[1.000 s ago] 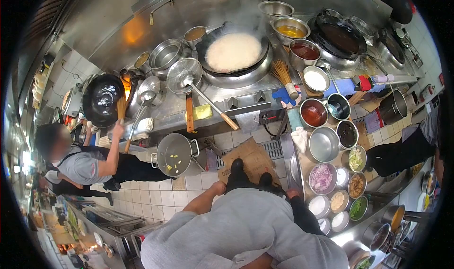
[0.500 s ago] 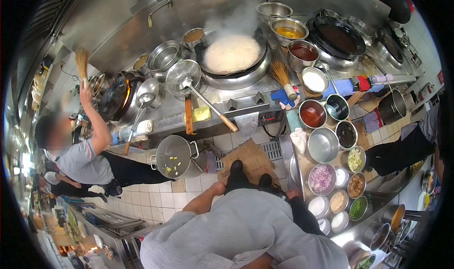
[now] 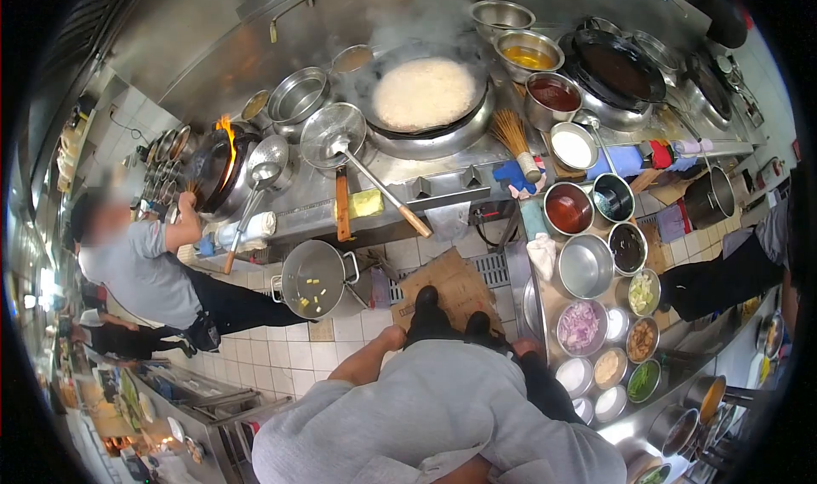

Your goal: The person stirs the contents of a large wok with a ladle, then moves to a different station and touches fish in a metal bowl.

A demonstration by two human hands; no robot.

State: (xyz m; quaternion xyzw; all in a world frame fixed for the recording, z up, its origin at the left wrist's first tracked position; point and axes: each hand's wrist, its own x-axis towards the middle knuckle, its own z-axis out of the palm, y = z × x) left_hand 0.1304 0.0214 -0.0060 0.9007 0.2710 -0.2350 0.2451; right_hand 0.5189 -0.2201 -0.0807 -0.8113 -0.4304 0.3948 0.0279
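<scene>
My left hand point(image 3: 393, 338) is beside my left thigh, its fingers curled in and no object visible in it. My right hand point(image 3: 525, 346) is at my right hip near the counter's edge; its fingers are mostly hidden. Ahead, a large wok point(image 3: 449, 128) holds pale, foamy, steaming liquid point(image 3: 425, 92). A strainer point(image 3: 334, 137) and a wooden-handled ladle point(image 3: 387, 196) lie left of it, with a bamboo brush point(image 3: 512, 135) to its right. To my right stand several bowls, including chopped purple onion point(image 3: 582, 327), dark red sauce point(image 3: 568, 208) and an empty-looking metal pot point(image 3: 585, 265).
A tall stockpot point(image 3: 313, 280) with yellow pieces in it stands on the floor ahead left. At the left stove a co-worker point(image 3: 140, 263) holds a brush in a wok with flames point(image 3: 228, 156). Cardboard point(image 3: 455, 284) lies underfoot; another person's legs point(image 3: 711, 271) show at right.
The co-worker at left has brought the raised brush down into the wok, and the flame there has risen higher. My hands stay where they were; the view has shifted slightly.
</scene>
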